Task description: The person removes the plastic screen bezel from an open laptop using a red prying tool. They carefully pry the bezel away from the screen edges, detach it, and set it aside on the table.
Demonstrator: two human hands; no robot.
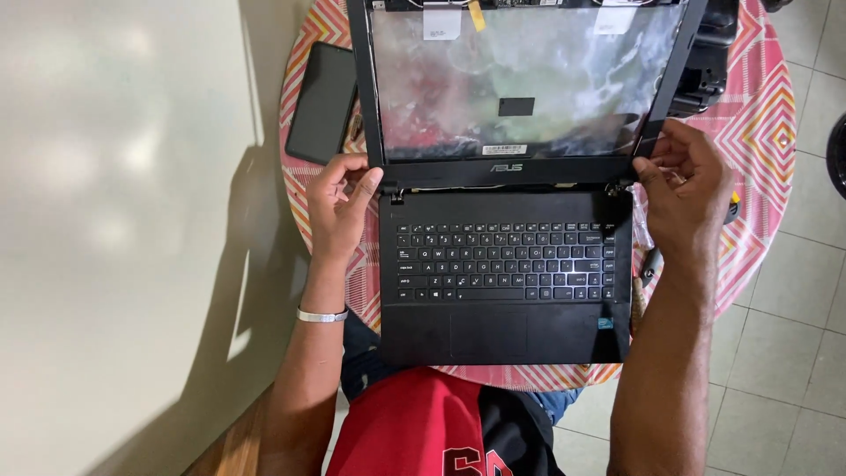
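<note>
A black laptop [507, 264] lies open on a small round table [758, 115] covered with a pink patterned cloth. Its lid [520, 88] shows a bare, silvery panel back with stickers and tape, inside a black frame. My left hand [339, 198] grips the lid's lower left corner by the hinge. My right hand [683, 181] holds the lower right corner of the lid frame, fingers curled on its edge. The keyboard [504, 262] and touchpad lie uncovered between my arms.
A black phone [322, 101] lies face up on the cloth left of the lid. A black boxy object [705, 62] sits behind the lid at right. A small tool handle [650, 263] pokes out beside the laptop's right edge. A pale wall stands at left, tiled floor at right.
</note>
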